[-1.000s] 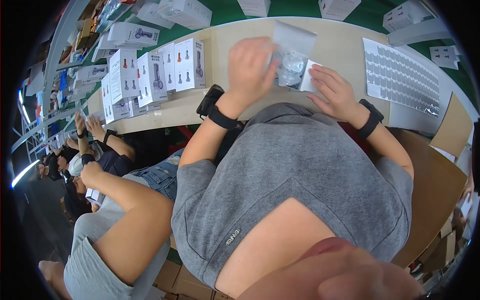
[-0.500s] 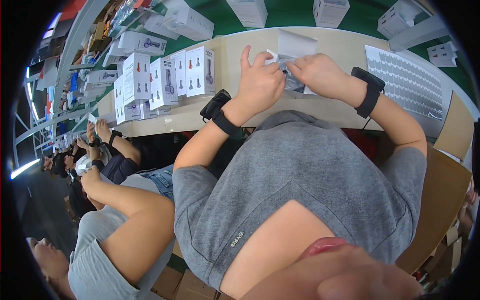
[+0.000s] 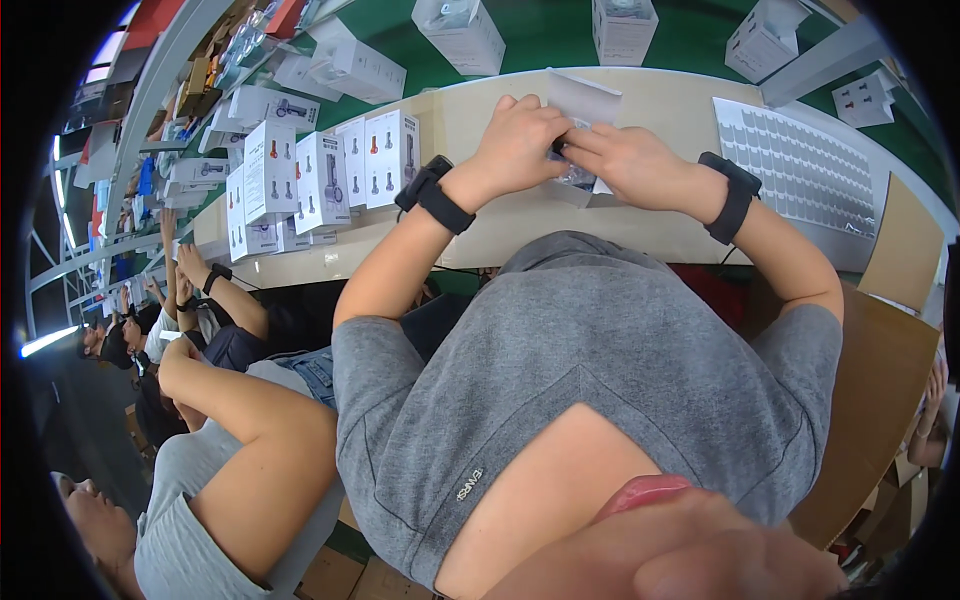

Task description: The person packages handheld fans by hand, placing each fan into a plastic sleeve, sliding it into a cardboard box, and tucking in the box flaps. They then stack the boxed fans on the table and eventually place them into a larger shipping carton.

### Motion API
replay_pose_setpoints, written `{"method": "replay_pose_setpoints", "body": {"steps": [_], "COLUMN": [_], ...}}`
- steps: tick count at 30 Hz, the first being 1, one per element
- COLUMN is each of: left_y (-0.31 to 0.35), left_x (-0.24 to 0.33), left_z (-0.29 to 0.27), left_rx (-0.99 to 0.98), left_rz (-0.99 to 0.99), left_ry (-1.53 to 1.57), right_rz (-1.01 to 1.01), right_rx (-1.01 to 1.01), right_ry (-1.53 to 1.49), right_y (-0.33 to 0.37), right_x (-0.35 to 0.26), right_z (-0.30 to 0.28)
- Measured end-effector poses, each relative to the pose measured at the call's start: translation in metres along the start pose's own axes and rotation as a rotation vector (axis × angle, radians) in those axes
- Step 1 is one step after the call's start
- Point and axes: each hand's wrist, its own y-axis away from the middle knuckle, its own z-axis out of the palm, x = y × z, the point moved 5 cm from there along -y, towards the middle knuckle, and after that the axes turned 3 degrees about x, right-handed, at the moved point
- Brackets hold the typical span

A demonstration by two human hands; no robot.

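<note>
An open white box (image 3: pixel 584 97) lies on the table in front of me, its flap raised at the far side. Both my hands meet over it. The fingers of my left hand (image 3: pixel 518 148) are curled inward at the box, next to a small dark piece (image 3: pixel 559 147) whose kind I cannot tell. My right hand (image 3: pixel 645 172) is closed too, its fingertips at the same dark piece. Below the fingers, shiny clear plastic wrapping (image 3: pixel 577 177) shows in the box. What it wraps is mostly hidden by my hands.
Several printed white boxes (image 3: pixel 322 180) stand grouped on the left of the pale table (image 3: pixel 450 115). A sheet of pale labels (image 3: pixel 795 165) lies at the right. More white boxes (image 3: pixel 460 38) stand beyond on green. A co-worker (image 3: pixel 250 440) sits close at my left; an open carton (image 3: pixel 865 400) is at my right.
My left hand's raised fingers have folded down and in toward the box. The right hand has come lower, over the near side of the box. The view has shifted slightly.
</note>
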Motion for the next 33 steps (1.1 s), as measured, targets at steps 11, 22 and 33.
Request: {"method": "replay_pose_setpoints", "body": {"steps": [11, 22, 33], "left_y": [-0.005, -0.008, -0.007], "left_x": [0.005, 0.014, 0.041], "left_z": [0.019, 0.020, 0.019], "left_rx": [0.085, 0.029, 0.325], "left_rz": [-0.182, -0.164, -0.083], "left_ry": [0.105, 0.095, 0.251], "right_rz": [0.042, 0.082, 0.354], "right_rx": [0.036, -0.064, -0.219], "right_ry": [0.087, -0.105, 0.123], "right_y": [0.017, 0.034, 0.020], "right_x": [0.013, 0.029, 0.020], "right_z": [0.004, -0.025, -0.023]}}
